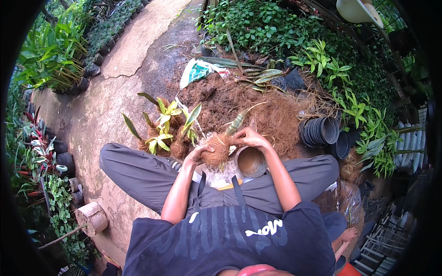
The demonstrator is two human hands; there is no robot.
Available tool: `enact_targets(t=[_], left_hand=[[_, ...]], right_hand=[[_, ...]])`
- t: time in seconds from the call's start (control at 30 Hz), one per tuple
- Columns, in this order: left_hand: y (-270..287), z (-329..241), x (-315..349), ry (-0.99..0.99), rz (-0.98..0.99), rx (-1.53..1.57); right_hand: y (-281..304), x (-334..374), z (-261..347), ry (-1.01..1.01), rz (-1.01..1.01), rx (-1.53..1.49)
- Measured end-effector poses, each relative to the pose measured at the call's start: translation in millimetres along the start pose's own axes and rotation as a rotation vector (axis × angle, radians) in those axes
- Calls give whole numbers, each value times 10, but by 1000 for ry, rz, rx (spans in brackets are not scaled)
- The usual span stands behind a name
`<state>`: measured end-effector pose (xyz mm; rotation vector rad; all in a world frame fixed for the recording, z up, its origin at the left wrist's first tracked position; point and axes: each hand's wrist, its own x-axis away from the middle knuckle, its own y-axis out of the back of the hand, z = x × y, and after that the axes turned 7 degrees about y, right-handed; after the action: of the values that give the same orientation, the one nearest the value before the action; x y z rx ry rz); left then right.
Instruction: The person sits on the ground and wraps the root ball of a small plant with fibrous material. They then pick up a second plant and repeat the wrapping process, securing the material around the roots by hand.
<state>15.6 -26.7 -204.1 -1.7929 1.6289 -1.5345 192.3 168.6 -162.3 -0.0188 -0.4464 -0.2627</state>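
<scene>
I sit cross-legged with a ball of brown coconut fibre (216, 151) held in front of me. A banded green leaf (236, 123) sticks up from its top right. My left hand (197, 154) is closed round the ball's left side. At its upper right, my right hand (250, 138) has its fingers pinched together against the fibre; what lies between them is too small to make out. Just below the right hand, a round pot (250, 162) holds brownish liquid. Beside the left hand stand several fibre-wrapped plants (178, 148) with yellow-green leaves.
Beyond my hands lies a heap of loose coconut fibre (276, 122) with a green and white plastic bag (195, 72) behind it. Stacked black pots (320, 131) lie to the right. A cylindrical block (92, 218) stands at left. Another person's foot (348, 234) shows at lower right.
</scene>
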Motion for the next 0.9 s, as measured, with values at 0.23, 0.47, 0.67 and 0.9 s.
enact_targets(t=[0.23,0.47,0.67,0.9], left_hand=[[312,4,-62,137,307,-526],[-32,-67,-52,68,305,-990],[79,155,-141,22,-175,-1163],[463,403,-347,-330,-469,-1070]], right_hand=[[-13,-34,-77,31,315,-72],[-232,-101,-207,-211,245,130],[-391,-122,-254,-167,25,151],[-514,-128,-96,14,-154,255]])
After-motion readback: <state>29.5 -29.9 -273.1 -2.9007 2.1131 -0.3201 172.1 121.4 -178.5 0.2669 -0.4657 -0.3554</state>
